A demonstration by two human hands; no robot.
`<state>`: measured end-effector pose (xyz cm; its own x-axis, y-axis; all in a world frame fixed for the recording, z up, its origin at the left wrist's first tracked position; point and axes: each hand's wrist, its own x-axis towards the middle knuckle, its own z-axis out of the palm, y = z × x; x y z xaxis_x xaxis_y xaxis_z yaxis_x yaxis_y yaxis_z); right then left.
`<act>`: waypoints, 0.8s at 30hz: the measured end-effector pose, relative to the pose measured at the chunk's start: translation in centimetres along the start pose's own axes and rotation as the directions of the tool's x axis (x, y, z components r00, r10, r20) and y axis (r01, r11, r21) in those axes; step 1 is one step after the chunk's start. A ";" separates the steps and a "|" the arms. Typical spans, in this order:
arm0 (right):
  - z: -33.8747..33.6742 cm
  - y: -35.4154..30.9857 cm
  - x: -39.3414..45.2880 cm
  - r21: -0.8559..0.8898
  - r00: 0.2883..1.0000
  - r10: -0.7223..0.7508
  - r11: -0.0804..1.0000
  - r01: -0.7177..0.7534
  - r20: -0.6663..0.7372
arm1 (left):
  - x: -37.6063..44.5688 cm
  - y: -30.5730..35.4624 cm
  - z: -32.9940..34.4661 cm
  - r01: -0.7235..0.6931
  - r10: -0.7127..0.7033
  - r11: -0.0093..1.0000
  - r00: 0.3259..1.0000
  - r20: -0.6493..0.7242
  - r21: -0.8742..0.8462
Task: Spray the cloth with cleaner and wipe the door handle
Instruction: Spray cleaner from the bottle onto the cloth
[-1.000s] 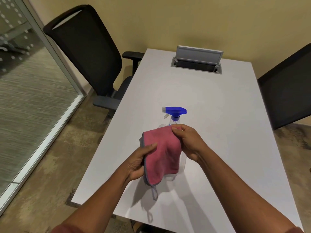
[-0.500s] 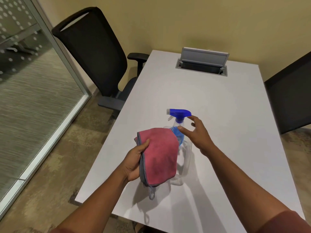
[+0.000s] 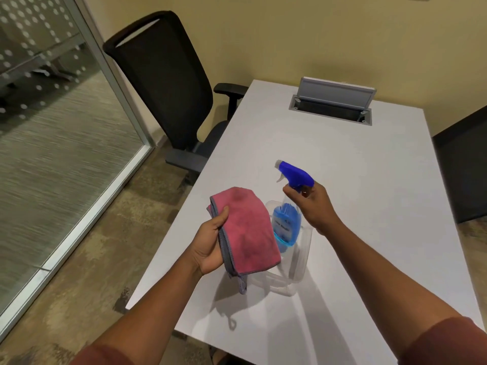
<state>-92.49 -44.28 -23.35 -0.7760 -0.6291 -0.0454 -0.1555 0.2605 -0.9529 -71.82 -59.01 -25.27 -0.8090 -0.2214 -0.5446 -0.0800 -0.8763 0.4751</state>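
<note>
My left hand (image 3: 209, 245) holds a folded pink cloth (image 3: 246, 231) with a grey edge above the near left part of the white table (image 3: 369, 185). A clear spray bottle (image 3: 287, 225) with blue liquid and a blue trigger head stands tilted inside a clear plastic container (image 3: 303, 248). My right hand (image 3: 312, 202) is closed around the bottle's neck just under the trigger head, whose nozzle points left. No door handle is in view.
A black office chair (image 3: 163, 83) stands at the table's left side, another dark chair (image 3: 463, 164) at the right edge. An open cable box (image 3: 332, 106) sits at the table's far end. A glass partition (image 3: 58, 122) runs along the left.
My right hand let go of the cloth, reached to the spray bottle and closed on its neck. My left hand kept the cloth and shifted slightly left.
</note>
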 end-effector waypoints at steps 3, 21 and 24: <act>-0.7 -2.2 -0.6 0.109 0.998 -0.036 0.993 0.042 -0.053 | 0.3 0.5 -0.2 -0.019 0.019 1.000 1.000 0.011 -0.006; -2.1 -4.6 -8.3 -0.037 0.911 0.109 0.994 -0.103 0.397 | 2.5 1.2 1.2 -0.016 0.013 0.999 0.996 0.090 0.041; -1.9 -4.2 -8.8 -0.073 0.936 0.120 0.992 -0.101 0.330 | 2.6 0.9 1.3 -0.023 0.019 0.999 0.996 0.082 0.039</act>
<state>-86.15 -38.40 -18.42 -0.5438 -0.7994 -0.2556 -0.1206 0.3759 -0.9188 -74.74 -59.86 -25.35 -0.8556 -0.2022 -0.4765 -0.0846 -0.8535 0.5142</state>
